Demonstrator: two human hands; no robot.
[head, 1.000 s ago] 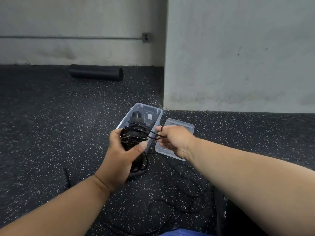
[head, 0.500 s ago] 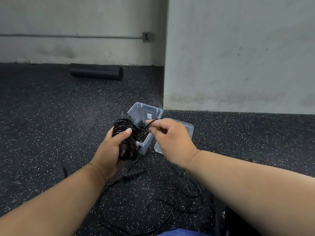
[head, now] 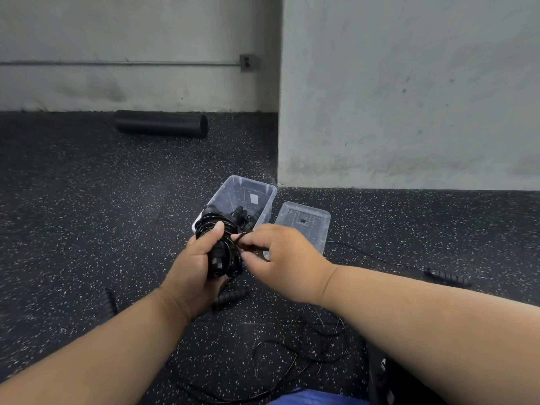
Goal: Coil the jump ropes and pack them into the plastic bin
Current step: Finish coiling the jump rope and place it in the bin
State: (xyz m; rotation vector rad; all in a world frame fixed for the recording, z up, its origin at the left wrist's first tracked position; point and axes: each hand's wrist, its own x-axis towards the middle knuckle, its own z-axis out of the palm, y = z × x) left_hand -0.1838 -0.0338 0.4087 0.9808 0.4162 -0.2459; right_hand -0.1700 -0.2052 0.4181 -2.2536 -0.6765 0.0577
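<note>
I am watching the left hand (head: 201, 258) gripping a coiled jump rope (head: 217, 244) — fingers and thumb curled round the handles and the thin black cord wound over them, held in the air just in front of the plastic bin (head: 225, 194). The right hand (head: 285, 255) is pinching a loop of that cord (head: 241, 236) between thumb and fingertips, close against the bundle at its 3 o'clock side. I am judging the rope to be light, and the cord thin, glossy and springy, so it is likely wanting to unwind unless the last turn is tucked or kept pinched. The ribbed handles look like firm foam or rubber and are the best place to hold; the cord alone would slip. The bin is clear, thin-walled and rectangular, with other black handles already lying inside it, and its clear lid (head: 304, 220) is lying on the floor just beside it at 3 o'clock. More loose cord (head: 306, 346) is sprawling on the speckled rubber floor (head: 87, 229) at 6 o'clock, with one handle (head: 229, 298) below the hands and another (head: 447, 277) well apart at 3 o'clock. A black foam roller (head: 160, 124) is lying by the grey wall (head: 409, 83) at 11 o'clock.
</note>
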